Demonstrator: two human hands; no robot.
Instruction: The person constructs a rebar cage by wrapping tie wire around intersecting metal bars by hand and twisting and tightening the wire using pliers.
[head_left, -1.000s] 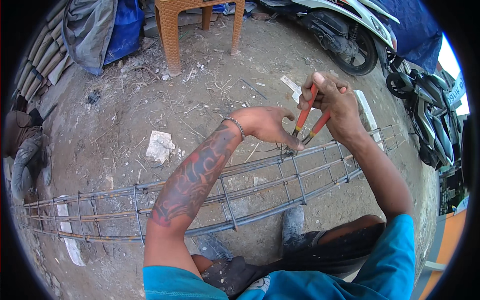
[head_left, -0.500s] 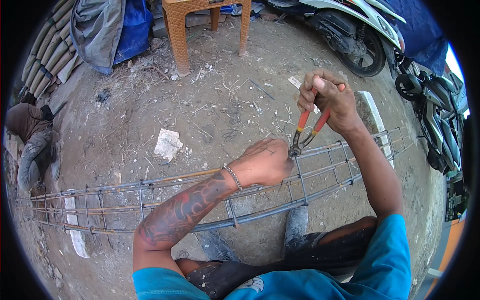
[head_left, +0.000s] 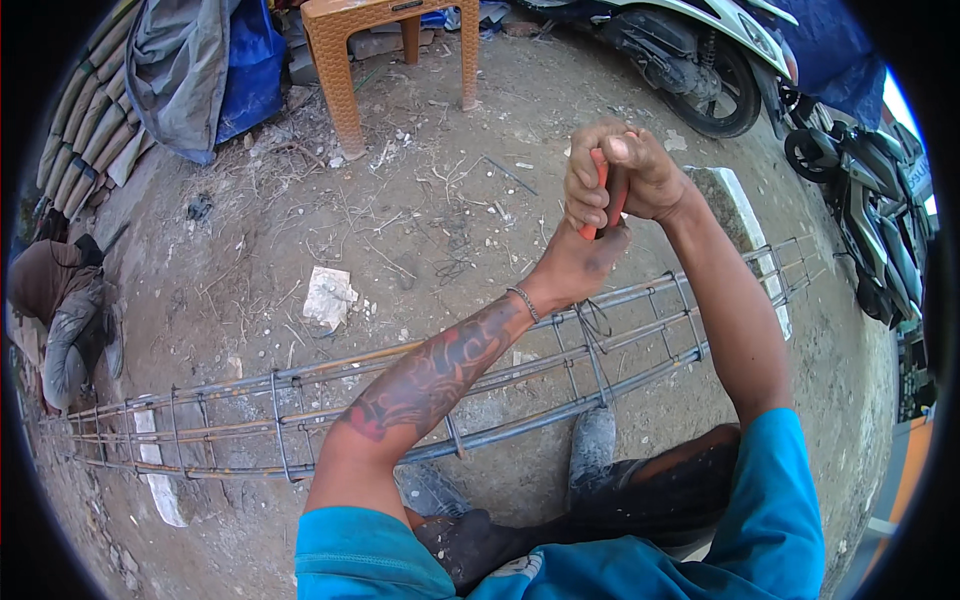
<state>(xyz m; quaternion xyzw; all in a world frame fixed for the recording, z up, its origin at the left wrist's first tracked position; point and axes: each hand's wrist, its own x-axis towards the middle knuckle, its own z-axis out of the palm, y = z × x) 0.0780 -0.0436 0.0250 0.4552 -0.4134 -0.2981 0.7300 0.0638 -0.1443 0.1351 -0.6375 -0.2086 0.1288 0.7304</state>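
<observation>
My right hand (head_left: 640, 175) is wrapped round the red handles of a pair of pincers (head_left: 619, 192), held above the far side of a long steel rebar cage (head_left: 520, 421). The handles are close together; the jaws are hidden behind my left hand (head_left: 585, 262). That hand is closed just below the handles, touching or almost touching them, and what its fingers hold is hidden. Beneath it, thin dark tie wire (head_left: 592, 320) hangs in loops at a stirrup of the cage. The cage lies across in front of me, with my feet at its near side.
White-edged blocks (head_left: 158, 480) lie under the cage's left end and a block (head_left: 745, 215) under its right. An orange-brown plastic stool (head_left: 340, 95) stands beyond. Motorbikes (head_left: 720, 90) are parked at far right. Another person (head_left: 65, 300) crouches at the left end.
Both hands have come closer together, my left hand rising off the cage toward the pincers. The pincers' handles have closed. Wire loops now show at the stirrup.
</observation>
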